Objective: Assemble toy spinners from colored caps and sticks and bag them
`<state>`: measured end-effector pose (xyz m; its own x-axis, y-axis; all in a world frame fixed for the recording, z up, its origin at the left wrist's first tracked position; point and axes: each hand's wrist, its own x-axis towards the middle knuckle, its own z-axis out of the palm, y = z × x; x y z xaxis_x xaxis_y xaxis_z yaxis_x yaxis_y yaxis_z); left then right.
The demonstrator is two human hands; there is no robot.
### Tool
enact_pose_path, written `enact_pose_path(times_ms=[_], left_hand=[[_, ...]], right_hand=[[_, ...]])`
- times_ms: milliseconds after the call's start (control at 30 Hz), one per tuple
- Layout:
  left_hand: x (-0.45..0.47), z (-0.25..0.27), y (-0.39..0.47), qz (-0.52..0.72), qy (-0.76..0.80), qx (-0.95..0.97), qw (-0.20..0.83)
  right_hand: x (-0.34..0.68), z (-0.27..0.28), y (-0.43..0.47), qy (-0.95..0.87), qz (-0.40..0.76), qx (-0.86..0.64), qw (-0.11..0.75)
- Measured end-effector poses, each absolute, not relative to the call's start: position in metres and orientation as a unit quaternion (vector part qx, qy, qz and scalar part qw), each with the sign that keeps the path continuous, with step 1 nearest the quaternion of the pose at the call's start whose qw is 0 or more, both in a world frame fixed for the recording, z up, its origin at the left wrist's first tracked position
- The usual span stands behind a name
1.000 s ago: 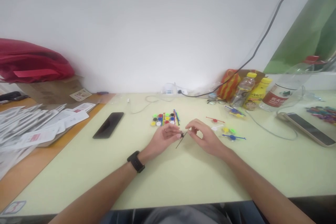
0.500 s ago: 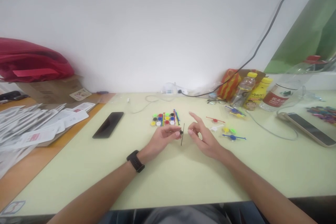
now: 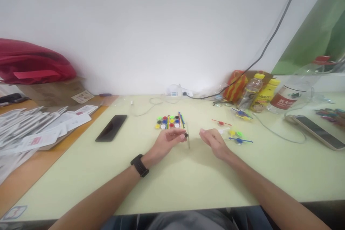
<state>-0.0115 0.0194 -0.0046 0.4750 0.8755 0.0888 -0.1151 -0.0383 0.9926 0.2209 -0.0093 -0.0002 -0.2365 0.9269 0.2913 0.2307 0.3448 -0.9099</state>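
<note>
Between the thumb and fingers of my left hand [image 3: 171, 138] is the dark base of a small arrow spinner [image 3: 187, 135]. Its long thin pointer stands on edge and looks faint and smeared by motion. A short way to the right, apart from the spinner, my right hand [image 3: 214, 142] is closed, fingers pressed together, with nothing visible in it. Just beyond my left hand lie rows of coloured round discs [image 3: 164, 118] with blue and yellow arrow strips [image 3: 181, 119]. Right of my right hand are a blue arrow spinner [image 3: 239, 140], a red one [image 3: 221, 123] and yellow and green pieces [image 3: 232, 133].
A black phone [image 3: 111, 128] lies to the left, past it stacked white packets [image 3: 40, 129]. Bottles [image 3: 252, 91] and a large jug [image 3: 288, 95] stand at the back right. Another phone [image 3: 320, 132] lies at the right, near a white cable [image 3: 280, 140].
My right hand has drawn back slightly to the right, and its raised index finger has folded in. The pointer has turned from sharp and dark to blurred. My left hand stays put.
</note>
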Motion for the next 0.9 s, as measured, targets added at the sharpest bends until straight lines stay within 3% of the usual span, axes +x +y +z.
enact_pose_path(times_ms=[900], left_hand=[[-0.009, -0.006, 0.018, 0.392, 0.307, 0.616, 0.611]], right_hand=[[0.210, 0.002, -0.011, -0.713, 0.384, -0.388, 0.440]])
